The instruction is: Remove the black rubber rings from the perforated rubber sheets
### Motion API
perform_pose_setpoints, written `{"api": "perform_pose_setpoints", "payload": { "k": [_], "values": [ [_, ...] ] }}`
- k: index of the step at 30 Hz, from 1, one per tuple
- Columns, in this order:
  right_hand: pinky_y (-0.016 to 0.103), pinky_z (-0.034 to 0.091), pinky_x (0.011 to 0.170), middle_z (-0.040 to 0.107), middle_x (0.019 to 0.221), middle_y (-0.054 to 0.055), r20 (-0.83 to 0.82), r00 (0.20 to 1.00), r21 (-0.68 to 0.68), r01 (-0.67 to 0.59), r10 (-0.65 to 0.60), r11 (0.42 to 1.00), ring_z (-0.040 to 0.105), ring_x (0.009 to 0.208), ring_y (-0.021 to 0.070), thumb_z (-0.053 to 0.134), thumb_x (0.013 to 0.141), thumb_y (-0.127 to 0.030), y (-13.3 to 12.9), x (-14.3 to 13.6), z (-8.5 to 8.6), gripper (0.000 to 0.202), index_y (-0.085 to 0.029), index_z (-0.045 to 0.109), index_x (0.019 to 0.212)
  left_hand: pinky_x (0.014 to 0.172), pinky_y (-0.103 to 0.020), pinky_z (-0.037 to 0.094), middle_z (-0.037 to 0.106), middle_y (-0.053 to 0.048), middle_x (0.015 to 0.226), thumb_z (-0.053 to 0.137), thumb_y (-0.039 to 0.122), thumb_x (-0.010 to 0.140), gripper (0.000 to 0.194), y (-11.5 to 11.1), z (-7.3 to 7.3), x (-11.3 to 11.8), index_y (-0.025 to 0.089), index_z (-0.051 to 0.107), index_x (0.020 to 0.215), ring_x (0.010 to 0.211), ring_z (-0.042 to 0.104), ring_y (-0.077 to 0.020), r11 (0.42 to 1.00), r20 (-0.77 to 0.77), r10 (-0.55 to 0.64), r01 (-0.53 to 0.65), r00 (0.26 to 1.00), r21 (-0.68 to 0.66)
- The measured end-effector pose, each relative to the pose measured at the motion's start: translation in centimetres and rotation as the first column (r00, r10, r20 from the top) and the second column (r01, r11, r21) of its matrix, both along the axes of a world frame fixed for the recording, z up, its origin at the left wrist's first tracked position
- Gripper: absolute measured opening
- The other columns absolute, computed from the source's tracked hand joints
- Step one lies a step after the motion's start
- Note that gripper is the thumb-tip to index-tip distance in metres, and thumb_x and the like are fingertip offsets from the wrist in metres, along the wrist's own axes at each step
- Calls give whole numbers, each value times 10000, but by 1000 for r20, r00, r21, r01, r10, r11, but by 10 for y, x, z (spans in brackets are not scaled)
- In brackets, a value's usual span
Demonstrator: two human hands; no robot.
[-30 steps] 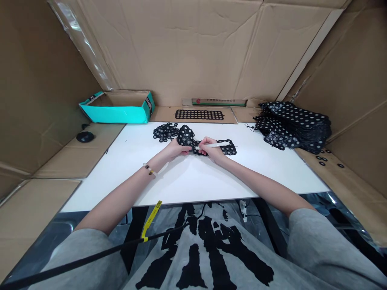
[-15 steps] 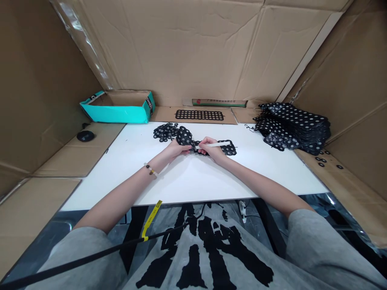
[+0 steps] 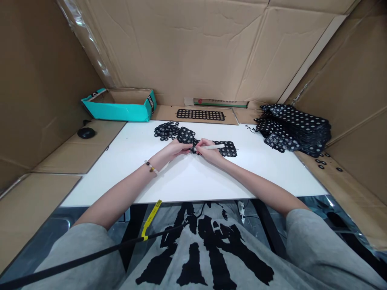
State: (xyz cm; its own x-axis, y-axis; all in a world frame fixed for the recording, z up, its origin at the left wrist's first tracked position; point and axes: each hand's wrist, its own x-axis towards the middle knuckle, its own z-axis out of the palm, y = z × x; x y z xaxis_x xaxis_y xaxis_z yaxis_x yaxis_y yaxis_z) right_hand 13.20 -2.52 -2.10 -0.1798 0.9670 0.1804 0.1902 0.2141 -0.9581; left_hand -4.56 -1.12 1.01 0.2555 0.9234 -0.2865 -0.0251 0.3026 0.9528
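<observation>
From where I stand, the white table (image 3: 181, 183) widens toward the person, its near edge running just in front of the grey shirt (image 3: 205, 257). Both forearms cross that edge, and a broad wedge of white surface lies between them. Cardboard walls (image 3: 169, 48) rise behind and on both sides, boxing the workspace in.

Along the back left, a turquoise box (image 3: 116, 112) stands with its top open. A flat perforated sheet (image 3: 200, 114) lies on the cardboard strip beyond the far edge. At the far right, a tall stack of dotted sheets (image 3: 308, 125) overhangs the table's corner, with a few loose rings (image 3: 322, 162) on the cardboard beside it. A round black object (image 3: 86, 133) sits off to the left. Nearest the work, a heap of small black rings (image 3: 165, 131) lies just beyond the left hand (image 3: 177, 148). A black cable with a yellow tag (image 3: 151, 219) crosses the lap, below the near edge.

The dotted black piece (image 3: 229, 149) lies mid-table, its left part bunched up and its right part flat beyond the other hand. The left grip pinches its bunched part; the right hand (image 3: 210, 150) is closed around a white pen-like tool (image 3: 215, 146), its tip at the piece between the hands.
</observation>
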Motion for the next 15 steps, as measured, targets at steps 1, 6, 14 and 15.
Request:
{"api": "perform_pose_setpoints", "payload": {
  "k": [1, 6, 14, 15],
  "values": [
    [239, 405, 551, 637, 605, -17, -75, 997, -57, -14, 10, 998, 535, 545, 115, 610, 699, -303, 1, 2, 1, 127, -198, 539, 687, 611, -253, 495, 636, -33, 662, 823, 194, 592, 256, 0, 1, 0, 126, 595, 689, 600, 577, -113, 1000, -1, 6, -6, 1000, -10],
    [218, 351, 482, 590, 548, -28, -363, 912, -208, 118, -189, 971, 479, 474, 91, 611, 648, -277, 8, 21, 1, 142, -205, 488, 657, 497, -242, 402, 586, -15, 605, 805, 249, 598, 282, -1, -4, 3, 147, 549, 654, 519, 495, -97, 996, -106, 39, -30, 994, 88],
    [235, 331, 480, 599, 562, -17, -336, 928, -188, 104, -163, 977, 474, 494, 108, 616, 649, -284, 5, 31, -2, 137, -210, 502, 663, 646, -297, 446, 648, -42, 739, 592, 195, 702, 82, -5, -14, 12, 162, 585, 778, 694, 584, -197, 763, -561, 287, 169, 776, 624],
    [237, 324, 477, 600, 560, -17, -318, 936, -181, 98, -153, 979, 474, 494, 111, 617, 651, -286, 3, 29, -1, 136, -211, 504, 666, 678, -308, 455, 653, -44, 763, 567, 193, 724, 104, -6, -14, 12, 163, 593, 820, 719, 591, -203, 740, -566, 301, 186, 768, 646]
  ]
}}
